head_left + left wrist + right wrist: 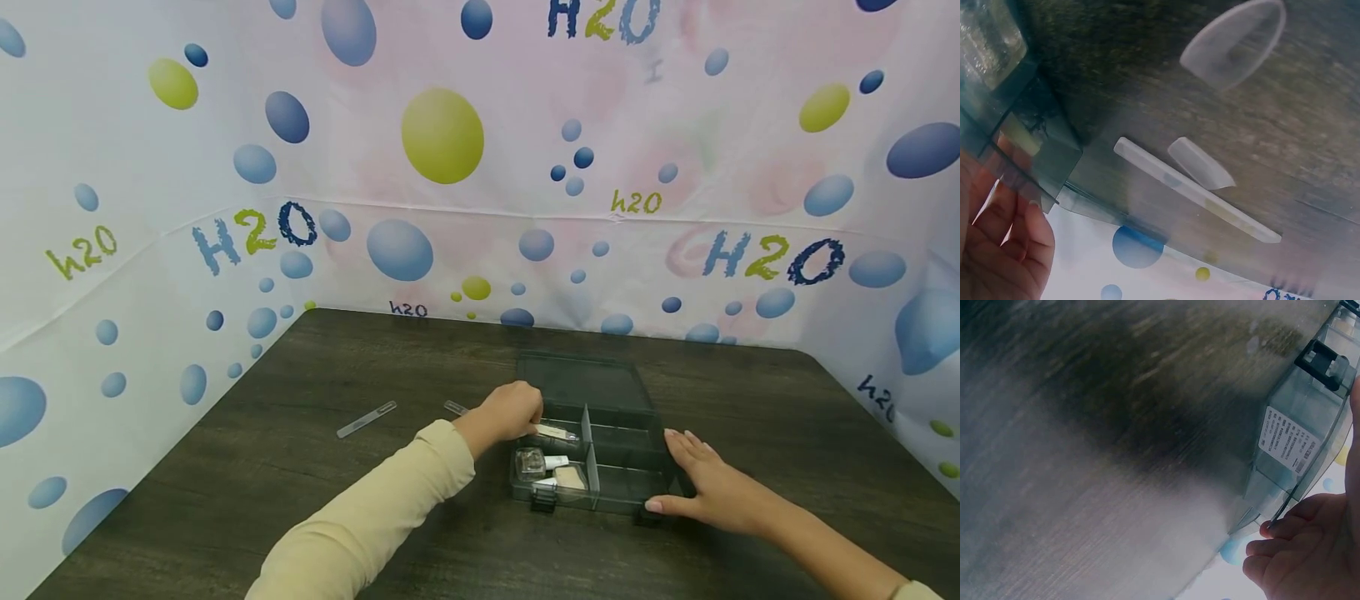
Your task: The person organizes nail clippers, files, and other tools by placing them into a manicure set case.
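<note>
Box (628,502): between the hands, lid (585,382) beyond them.
Right hand (712,487): fingers and thumb apart, against the box's side; a steady brace should help.
Left hand (513,408): pinching the strip.
Strip (557,432): at the left fingertips, within the box; best lowered flat, clear of the divider (587,429).

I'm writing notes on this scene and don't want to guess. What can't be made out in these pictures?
- Head view: one end of a clear strip, hidden behind the left arm.
- Head view: the near end of the pale item, and whether it is gripped; the left hand covers it.
- Left wrist view: the whole glittery container, blurred and cut off by the left edge.
- Right wrist view: the white label's print, too small.
</note>
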Tool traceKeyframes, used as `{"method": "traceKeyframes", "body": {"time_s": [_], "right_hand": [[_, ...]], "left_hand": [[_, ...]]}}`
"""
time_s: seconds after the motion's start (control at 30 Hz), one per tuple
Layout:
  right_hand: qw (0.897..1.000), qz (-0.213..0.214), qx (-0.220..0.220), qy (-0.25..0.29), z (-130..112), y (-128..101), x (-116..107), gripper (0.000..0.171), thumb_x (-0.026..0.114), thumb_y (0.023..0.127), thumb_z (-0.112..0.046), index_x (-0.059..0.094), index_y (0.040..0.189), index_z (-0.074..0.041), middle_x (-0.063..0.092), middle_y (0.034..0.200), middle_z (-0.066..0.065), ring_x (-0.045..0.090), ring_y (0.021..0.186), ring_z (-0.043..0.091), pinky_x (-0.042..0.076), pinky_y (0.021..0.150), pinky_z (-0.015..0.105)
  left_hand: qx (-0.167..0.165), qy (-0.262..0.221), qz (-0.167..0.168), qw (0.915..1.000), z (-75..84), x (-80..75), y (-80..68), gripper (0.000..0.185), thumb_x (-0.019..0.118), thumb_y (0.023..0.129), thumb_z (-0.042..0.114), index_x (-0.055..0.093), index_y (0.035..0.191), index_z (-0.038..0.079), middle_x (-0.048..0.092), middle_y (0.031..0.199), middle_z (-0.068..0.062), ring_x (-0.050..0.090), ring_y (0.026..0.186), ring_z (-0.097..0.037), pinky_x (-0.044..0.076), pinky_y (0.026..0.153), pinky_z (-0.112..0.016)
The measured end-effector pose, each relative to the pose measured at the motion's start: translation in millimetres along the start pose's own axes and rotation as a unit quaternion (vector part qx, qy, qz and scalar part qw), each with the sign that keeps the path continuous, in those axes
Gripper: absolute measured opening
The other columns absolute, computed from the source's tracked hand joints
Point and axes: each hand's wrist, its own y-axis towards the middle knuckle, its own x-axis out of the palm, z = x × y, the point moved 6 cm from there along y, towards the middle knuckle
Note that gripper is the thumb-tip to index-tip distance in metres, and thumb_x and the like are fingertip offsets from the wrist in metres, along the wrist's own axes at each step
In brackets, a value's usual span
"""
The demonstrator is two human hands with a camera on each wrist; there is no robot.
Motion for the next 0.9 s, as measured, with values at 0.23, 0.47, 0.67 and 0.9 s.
{"method": "traceKeyframes", "body": {"time_s": [0.23, 0.47, 0.67, 0.9], "right_hand": [[1.0, -0.002, -0.001, 0.003, 0.5, 0.6, 0.4, 0.102, 0.066, 0.079, -0.051, 0.018, 0.143, 0.011, 0.017, 0.146, 0.036, 0.015, 0.131, 0.058, 0.017, 0.098, 0.073], [1.0, 0.001, -0.002, 0.005, 0.3, 1.1, -0.4, 0.102, 0.066, 0.079, -0.051, 0.018, 0.143, 0.012, 0.017, 0.146, 0.036, 0.015, 0.131, 0.057, 0.015, 0.099, 0.073], [1.0, -0.001, -0.001, 0.004, -0.2, 0.6, -0.9, 0.102, 0.066, 0.079, -0.051, 0.018, 0.143, 0.012, 0.017, 0.146, 0.036, 0.015, 0.131, 0.057, 0.016, 0.098, 0.073], [1.0, 0.001, -0.003, 0.016, -0.5, 1.5, -0.2, 0.102, 0.068, 0.078, -0.049, 0.017, 0.143, 0.012, 0.016, 0.146, 0.037, 0.014, 0.131, 0.057, 0.013, 0.099, 0.072]], "left_hand": [[0.001, -0.033, -0.002, 0.9995, -2.5, 1.2, 1.1, 0.012, 0.071, 0.082, 0.024, 0.073, 0.076, 0.014, 0.07, 0.079, 0.004, 0.06, 0.068, -0.007, 0.047, 0.058, -0.017], [0.031, -0.091, 0.083, 0.9919, -11.0, -14.0, -8.6, 0.013, 0.067, 0.085, 0.023, 0.074, 0.083, 0.011, 0.069, 0.082, 0.001, 0.056, 0.077, -0.012, 0.047, 0.067, -0.022], [0.033, -0.116, 0.145, 0.9821, -22.8, -27.3, -22.9, 0.017, 0.065, 0.087, 0.022, 0.072, 0.093, 0.009, 0.068, 0.093, -0.004, 0.059, 0.088, -0.018, 0.05, 0.077, -0.03], [-0.003, -0.153, 0.161, 0.975, -46.7, -26.2, -37.7, 0.019, 0.065, 0.086, 0.024, 0.072, 0.096, 0.009, 0.067, 0.098, -0.004, 0.06, 0.095, -0.021, 0.05, 0.083, -0.035]]}}
